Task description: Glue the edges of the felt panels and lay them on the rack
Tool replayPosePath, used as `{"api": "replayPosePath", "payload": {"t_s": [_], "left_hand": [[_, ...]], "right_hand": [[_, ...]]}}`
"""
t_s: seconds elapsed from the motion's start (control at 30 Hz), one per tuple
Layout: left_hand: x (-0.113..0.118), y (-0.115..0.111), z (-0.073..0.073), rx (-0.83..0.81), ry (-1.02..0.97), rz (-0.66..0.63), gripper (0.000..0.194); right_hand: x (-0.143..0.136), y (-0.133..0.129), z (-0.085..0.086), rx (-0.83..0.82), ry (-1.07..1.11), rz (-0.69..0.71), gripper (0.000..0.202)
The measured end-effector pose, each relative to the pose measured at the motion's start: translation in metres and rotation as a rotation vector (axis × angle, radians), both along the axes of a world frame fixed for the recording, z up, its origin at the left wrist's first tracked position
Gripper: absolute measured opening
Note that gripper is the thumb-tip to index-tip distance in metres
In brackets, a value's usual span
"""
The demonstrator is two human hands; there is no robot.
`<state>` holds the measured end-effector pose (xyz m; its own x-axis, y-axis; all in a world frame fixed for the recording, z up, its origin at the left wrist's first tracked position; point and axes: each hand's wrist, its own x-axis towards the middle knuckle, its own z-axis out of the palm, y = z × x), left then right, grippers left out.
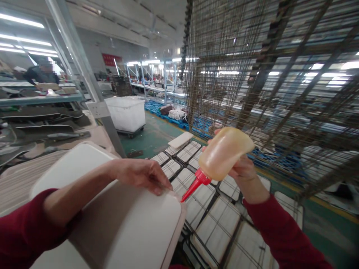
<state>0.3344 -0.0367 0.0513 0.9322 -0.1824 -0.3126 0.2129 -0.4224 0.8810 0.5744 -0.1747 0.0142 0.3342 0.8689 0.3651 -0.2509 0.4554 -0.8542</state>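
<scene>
- A soft, pale amber bottle (224, 151) is held nozzle-down at centre right by the right hand (241, 168), its fingers clamped around the bottle.
- The red nozzle (195, 184) is pointed at the rounded corner of a pale board (146, 224); whether they touch cannot be told.
- The board's upper edge is pinched between the left hand's (140, 173) thumb and fingers.
- Beyond, more boards (217, 220) are crossed by dark wires (215, 201).
</scene>
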Motion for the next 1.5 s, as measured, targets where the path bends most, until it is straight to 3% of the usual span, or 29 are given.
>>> {"api": "replayPosePath", "payload": {"t_s": [0.3,0.83,1.0,1.23,1.5], "left_hand": [[-0.002,0.005,-0.002,-0.115,0.089,0.028,0.034],[-0.008,0.013,0.001,-0.088,0.062,-0.003,0.035],[-0.012,0.017,0.007,-0.068,0.036,0.004,0.035],[-0.014,0.028,0.012,-0.026,0.007,0.047,0.043],[-0.011,0.032,0.011,-0.007,-0.068,0.121,0.044]], "right_hand": [[-0.011,0.008,0.003,0.024,0.022,0.054,0.077],[-0.013,0.014,-0.005,0.037,-0.016,0.145,0.075],[-0.013,0.008,-0.012,0.054,0.037,0.072,0.076],[-0.011,-0.001,-0.016,0.15,0.012,-0.144,0.068],[-0.007,-0.011,-0.024,0.171,0.035,-0.161,0.08]]}}
